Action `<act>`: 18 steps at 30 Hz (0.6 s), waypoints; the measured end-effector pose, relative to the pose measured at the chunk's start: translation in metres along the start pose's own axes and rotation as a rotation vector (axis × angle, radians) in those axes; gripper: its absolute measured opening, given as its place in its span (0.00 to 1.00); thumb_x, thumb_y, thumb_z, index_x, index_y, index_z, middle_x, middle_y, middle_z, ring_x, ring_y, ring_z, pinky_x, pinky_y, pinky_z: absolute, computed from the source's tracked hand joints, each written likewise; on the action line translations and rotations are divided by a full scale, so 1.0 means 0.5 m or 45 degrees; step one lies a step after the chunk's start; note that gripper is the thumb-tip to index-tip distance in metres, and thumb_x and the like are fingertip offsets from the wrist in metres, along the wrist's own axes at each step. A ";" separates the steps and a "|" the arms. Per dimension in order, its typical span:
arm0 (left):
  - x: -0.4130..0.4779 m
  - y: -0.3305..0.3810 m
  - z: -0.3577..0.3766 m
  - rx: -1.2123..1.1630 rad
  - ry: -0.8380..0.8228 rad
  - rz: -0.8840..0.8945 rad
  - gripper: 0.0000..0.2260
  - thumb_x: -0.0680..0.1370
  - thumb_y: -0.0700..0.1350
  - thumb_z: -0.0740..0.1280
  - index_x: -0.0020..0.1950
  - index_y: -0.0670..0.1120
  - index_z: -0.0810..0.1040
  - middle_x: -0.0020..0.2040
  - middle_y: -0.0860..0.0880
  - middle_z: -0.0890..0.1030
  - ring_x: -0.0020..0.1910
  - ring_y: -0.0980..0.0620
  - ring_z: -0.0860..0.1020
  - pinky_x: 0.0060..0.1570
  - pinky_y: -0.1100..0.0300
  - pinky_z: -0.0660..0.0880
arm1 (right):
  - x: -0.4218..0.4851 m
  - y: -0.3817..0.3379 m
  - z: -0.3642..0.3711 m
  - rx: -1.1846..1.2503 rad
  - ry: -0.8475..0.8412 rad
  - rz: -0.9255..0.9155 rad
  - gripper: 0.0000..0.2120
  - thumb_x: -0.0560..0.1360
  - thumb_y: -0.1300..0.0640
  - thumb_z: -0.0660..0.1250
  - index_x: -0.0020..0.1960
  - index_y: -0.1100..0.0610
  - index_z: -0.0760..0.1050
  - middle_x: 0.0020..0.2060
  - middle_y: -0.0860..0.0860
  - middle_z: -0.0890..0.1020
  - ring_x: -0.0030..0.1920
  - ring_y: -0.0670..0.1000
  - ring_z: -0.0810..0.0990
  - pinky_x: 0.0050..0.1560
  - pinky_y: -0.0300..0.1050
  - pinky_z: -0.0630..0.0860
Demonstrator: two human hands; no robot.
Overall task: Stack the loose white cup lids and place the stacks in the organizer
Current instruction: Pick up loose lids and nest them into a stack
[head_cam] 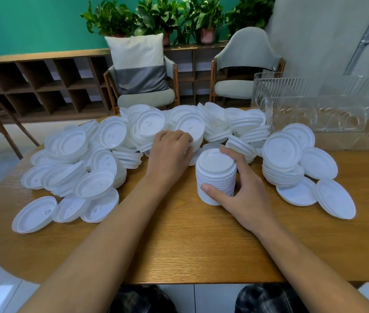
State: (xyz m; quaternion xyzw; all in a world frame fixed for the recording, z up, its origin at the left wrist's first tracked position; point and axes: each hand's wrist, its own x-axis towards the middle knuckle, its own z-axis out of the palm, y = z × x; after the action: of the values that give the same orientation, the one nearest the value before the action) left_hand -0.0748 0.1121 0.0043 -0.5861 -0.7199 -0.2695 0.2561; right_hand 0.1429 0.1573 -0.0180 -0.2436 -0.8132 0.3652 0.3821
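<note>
- A heap of lids point(109, 141) covers the back and left of the table point(179, 245).
- A stack of lids point(216, 177) stands upright before the heap, near the middle.
- A shorter stack point(281, 168) sits to its right.
- The organizer point(314, 105) stands at the table's back right.
- Two chairs point(147, 98) stand behind the table, with a shelf point(32, 82) behind them and plants point(163, 14) on top of it.

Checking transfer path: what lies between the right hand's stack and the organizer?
Head view: tilted loose lids and a shorter lid stack lie between the held stack and the organizer.
</note>
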 end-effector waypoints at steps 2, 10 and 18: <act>-0.020 0.005 -0.003 -0.006 0.008 0.014 0.04 0.77 0.44 0.73 0.50 0.44 0.82 0.48 0.48 0.84 0.48 0.46 0.81 0.59 0.51 0.69 | 0.001 -0.001 0.000 -0.002 -0.002 0.000 0.38 0.69 0.42 0.80 0.75 0.38 0.67 0.66 0.28 0.72 0.68 0.32 0.70 0.65 0.31 0.71; -0.099 -0.006 -0.045 -0.147 -0.079 0.054 0.10 0.77 0.51 0.72 0.45 0.47 0.75 0.43 0.54 0.77 0.43 0.52 0.77 0.50 0.57 0.66 | 0.000 -0.005 0.000 -0.002 -0.007 -0.001 0.37 0.69 0.42 0.80 0.73 0.38 0.67 0.65 0.28 0.73 0.67 0.31 0.70 0.61 0.25 0.69; -0.115 -0.003 -0.061 -0.625 -0.210 -0.207 0.14 0.75 0.54 0.77 0.44 0.49 0.75 0.41 0.56 0.78 0.43 0.54 0.77 0.42 0.54 0.74 | -0.003 -0.017 -0.001 0.070 -0.031 0.031 0.35 0.69 0.37 0.76 0.72 0.39 0.68 0.65 0.31 0.75 0.69 0.36 0.73 0.63 0.32 0.73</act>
State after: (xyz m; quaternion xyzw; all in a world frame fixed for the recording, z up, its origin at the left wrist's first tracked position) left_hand -0.0643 0.0501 -0.0129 -0.5909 -0.6961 -0.4071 0.0243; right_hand 0.1433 0.1512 -0.0118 -0.2383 -0.8044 0.3949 0.3744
